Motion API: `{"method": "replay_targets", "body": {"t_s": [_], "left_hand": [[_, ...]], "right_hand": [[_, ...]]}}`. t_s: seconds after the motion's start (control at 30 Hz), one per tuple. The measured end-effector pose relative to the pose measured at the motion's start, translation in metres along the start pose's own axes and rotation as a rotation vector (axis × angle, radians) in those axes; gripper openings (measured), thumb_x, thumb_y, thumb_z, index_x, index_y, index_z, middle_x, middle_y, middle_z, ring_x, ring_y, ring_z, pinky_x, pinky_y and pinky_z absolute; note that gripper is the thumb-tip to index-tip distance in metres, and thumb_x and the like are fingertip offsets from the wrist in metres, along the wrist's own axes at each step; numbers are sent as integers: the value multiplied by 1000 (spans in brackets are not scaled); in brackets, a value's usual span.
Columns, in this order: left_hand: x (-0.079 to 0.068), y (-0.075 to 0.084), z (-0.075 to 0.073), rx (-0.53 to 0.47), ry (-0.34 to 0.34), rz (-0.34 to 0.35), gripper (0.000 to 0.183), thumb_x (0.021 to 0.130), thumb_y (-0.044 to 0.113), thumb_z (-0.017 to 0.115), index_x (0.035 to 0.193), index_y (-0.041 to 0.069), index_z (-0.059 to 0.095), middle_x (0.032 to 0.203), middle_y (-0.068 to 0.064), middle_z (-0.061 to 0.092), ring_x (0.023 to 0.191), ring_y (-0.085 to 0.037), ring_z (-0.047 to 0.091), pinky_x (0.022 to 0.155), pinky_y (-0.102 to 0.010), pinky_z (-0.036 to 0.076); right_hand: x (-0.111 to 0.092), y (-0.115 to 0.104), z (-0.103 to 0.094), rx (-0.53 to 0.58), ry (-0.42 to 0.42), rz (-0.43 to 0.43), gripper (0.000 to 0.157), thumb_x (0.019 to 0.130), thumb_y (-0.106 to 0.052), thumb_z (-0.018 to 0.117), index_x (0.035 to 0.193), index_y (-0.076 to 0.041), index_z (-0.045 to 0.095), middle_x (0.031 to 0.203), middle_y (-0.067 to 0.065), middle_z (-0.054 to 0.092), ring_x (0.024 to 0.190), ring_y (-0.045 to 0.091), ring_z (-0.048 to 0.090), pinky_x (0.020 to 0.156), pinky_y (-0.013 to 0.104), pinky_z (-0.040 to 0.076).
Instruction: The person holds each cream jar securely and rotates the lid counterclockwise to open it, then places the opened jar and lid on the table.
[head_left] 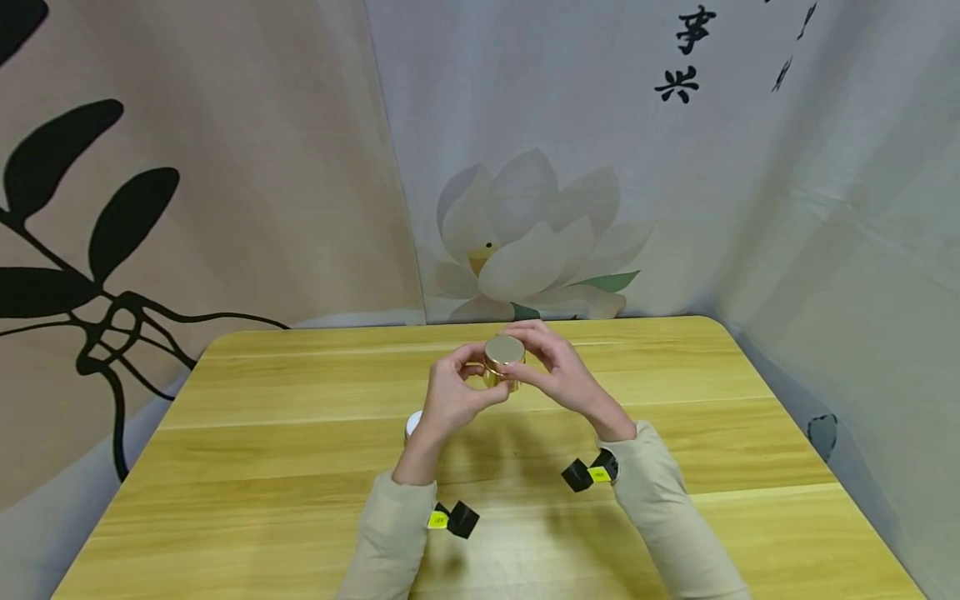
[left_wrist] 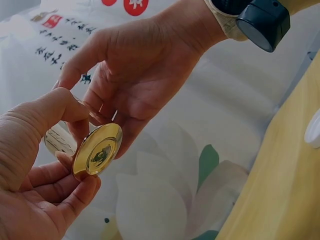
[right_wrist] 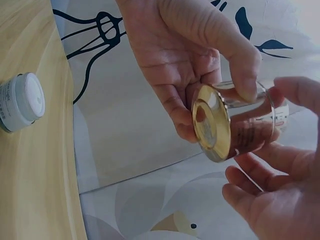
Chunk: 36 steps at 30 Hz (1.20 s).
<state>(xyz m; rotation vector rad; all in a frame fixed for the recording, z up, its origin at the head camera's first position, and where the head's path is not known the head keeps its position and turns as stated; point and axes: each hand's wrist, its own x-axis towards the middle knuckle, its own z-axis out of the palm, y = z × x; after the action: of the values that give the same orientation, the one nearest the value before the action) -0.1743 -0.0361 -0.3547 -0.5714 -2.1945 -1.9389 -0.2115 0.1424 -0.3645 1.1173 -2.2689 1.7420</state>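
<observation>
A shiny gold cosmetic jar with a flat lid is held up above the table, between both hands. My left hand holds it from the left, the thumb pressed on its shiny wall. From the other side, my right hand grips it near the lid with thumb and fingers. The wrist views show the jar's round gold base turned toward the camera, and printed lettering on its side, too blurred to read. Fingers partly cover the wall.
A second jar with a white lid stands on the wooden table, partly hidden behind my left wrist in the head view. Printed curtains hang behind and beside the table. A small black camera sits on each wrist.
</observation>
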Motion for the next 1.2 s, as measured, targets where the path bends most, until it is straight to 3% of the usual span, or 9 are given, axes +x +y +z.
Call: {"method": "replay_targets", "body": {"t_s": [0.17,0.27,0.4,0.57,0.7,0.83,0.93,1.07,1.2], "left_hand": [[0,0,0,0,-2,-5,37,69,-10,72,105,-13,61,95,-24,63,87,-31,58,83,-41,50],[1,1,0,1,-3,-4,38,69,-10,71,105,-13,61,96,-24,62,88,-29,57,84,-44,50],[1,1,0,4,-3,0,37,69,-10,71,105,-12,62,95,-23,63,88,-28,57,83,-42,50],[0,1,0,4,-9,10,36,70,-10,71,105,-12,62,94,-23,63,86,-31,59,82,-39,51],[0,0,0,-3,-12,13,37,69,-11,72,105,-13,61,95,-24,63,86,-32,58,83,-44,50],[0,0,0,-16,-10,0,39,68,-11,72,105,-14,61,98,-25,62,89,-29,57,84,-46,49],[0,0,0,-14,-11,1,39,68,-11,71,105,-14,61,98,-25,62,89,-29,57,84,-46,49],[0,1,0,-4,-13,19,37,69,-11,71,105,-13,62,96,-24,63,89,-31,57,83,-46,49],[0,2,0,-3,-15,27,37,69,-11,71,105,-13,62,96,-24,63,89,-33,58,83,-44,50]], "right_hand": [[0,2,1,-10,11,29,51,90,-22,63,130,4,46,129,18,44,120,27,44,106,39,32],[1,2,2,10,47,66,42,86,-14,68,120,3,49,128,16,44,123,26,41,108,41,29],[1,2,1,24,53,32,31,84,-3,68,112,4,55,123,16,46,118,26,44,107,39,31],[1,2,-1,5,-4,-27,36,91,-6,60,124,7,53,126,20,45,113,26,48,103,37,36],[0,1,2,1,7,0,47,90,-15,62,130,6,47,129,22,43,118,27,45,105,43,33],[0,2,5,24,49,64,41,84,-11,69,117,4,50,128,22,43,123,26,40,109,43,27],[0,1,5,35,55,65,32,83,-6,70,110,3,54,126,23,43,120,25,42,108,40,30],[0,1,2,21,11,9,35,89,-11,64,120,4,56,126,19,45,114,24,47,103,35,36],[-1,1,2,9,-24,-25,48,93,-20,59,132,5,47,129,17,44,115,26,47,101,36,38]]}}
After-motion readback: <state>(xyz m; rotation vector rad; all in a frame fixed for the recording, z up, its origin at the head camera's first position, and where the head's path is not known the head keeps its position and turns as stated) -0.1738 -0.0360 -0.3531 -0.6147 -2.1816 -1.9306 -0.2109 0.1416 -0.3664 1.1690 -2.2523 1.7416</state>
